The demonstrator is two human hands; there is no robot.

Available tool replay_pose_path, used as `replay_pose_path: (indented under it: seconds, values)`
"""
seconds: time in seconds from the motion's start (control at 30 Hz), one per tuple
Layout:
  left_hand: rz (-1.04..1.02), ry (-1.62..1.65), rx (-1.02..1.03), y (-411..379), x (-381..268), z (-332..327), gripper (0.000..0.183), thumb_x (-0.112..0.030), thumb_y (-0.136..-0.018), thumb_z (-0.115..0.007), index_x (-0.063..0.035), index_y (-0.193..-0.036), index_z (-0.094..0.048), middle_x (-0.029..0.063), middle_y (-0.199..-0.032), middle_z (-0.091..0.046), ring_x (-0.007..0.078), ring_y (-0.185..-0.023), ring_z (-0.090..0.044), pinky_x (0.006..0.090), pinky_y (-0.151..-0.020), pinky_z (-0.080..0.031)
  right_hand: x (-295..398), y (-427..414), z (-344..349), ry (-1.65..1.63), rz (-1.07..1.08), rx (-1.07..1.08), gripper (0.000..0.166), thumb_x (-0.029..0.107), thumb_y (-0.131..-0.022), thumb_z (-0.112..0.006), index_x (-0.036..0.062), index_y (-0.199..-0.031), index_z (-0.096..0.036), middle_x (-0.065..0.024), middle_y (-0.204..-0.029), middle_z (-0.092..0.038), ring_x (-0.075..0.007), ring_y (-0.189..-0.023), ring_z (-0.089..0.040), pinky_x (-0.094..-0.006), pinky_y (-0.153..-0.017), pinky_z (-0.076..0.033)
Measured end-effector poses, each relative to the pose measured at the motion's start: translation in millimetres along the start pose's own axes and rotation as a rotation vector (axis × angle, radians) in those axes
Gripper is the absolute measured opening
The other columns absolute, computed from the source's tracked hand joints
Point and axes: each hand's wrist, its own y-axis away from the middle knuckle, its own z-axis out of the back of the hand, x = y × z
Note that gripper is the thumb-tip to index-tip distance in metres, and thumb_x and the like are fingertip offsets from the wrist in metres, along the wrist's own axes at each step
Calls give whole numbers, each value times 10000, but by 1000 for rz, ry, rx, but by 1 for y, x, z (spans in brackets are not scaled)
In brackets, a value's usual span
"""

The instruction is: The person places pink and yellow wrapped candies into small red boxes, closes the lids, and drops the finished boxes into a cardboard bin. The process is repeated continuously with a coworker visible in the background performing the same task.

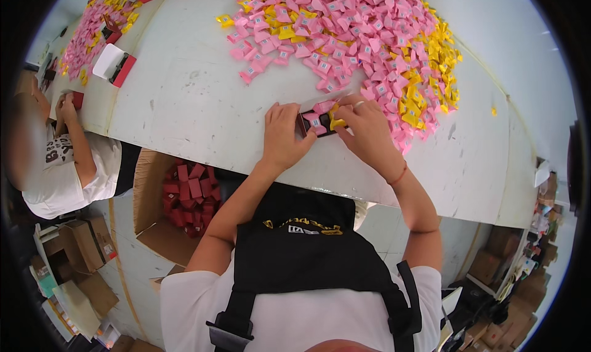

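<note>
A small dark box (324, 131) with inner compartments lies on the white table in front of me. Pink wrapped packets (316, 123) sit in its left and back part, and a yellow packet (336, 119) is at its right side. My left hand (285, 132) braces the box's left end, thumb at the front edge. Bent over the right end, my right hand (364, 123) has its thumb and fingers on the yellow packet. The fingers partly hide that end of the box. Beyond it spreads a large pile of pink and yellow packets (351, 33).
Left of my legs stands a cardboard carton (150, 190) holding many red boxes (191, 190). A co-worker (69, 158) sits at left holding a red box (77, 100). Near that person are an opened box with a white lid (108, 61) and a second packet pile (87, 42).
</note>
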Motion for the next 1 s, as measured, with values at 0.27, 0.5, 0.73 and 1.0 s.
replay_pose_path:
  seconds: [0.27, 0.5, 0.73, 1.0]
  values:
    - [-39, 2, 19, -3, 5, 1, 533, -214, -736, -760, 14, -1159, -527, 152, -1078, -586, 348, -1089, -526, 541, -1113, -296, 2, -8, -38, 86, -5, -104, 282, 132, -688, -787, 82, -902, -610, -52, -934, -608, -221, -792, -643, -342, -598, -512]
    - [-11, 28, 56, 4, 15, 8, 594, -244, -758, -765, 5, -1239, -523, 173, -1156, -596, 363, -1157, -522, 539, -1130, -279, -19, 17, 7, -278, -440, -410, 349, 74, -779, -820, 63, -1082, -648, -18, -938, -600, -118, -737, -553, -286, -609, -471]
    - [71, 364, 255, 0, 14, 41, 536, -250, -916, -668, -50, -1381, -491, 135, -1358, -552, 300, -1359, -436, 504, -1201, -163, -12, 36, -16, -1095, -709, -182, 391, 71, -905, -713, 39, -1270, -577, -47, -1087, -644, -49, -699, -569, -184, -539, -387]
    - [100, 403, 162, -2, 2, 18, 359, 27, -916, -558, -44, -1266, -594, 99, -1241, -625, 241, -1185, -574, 442, -1138, -312, -20, 37, -68, -1116, -556, 41, 358, 33, -884, -718, 67, -1228, -624, 46, -816, -564, -22, -641, -517, -172, -539, -372]
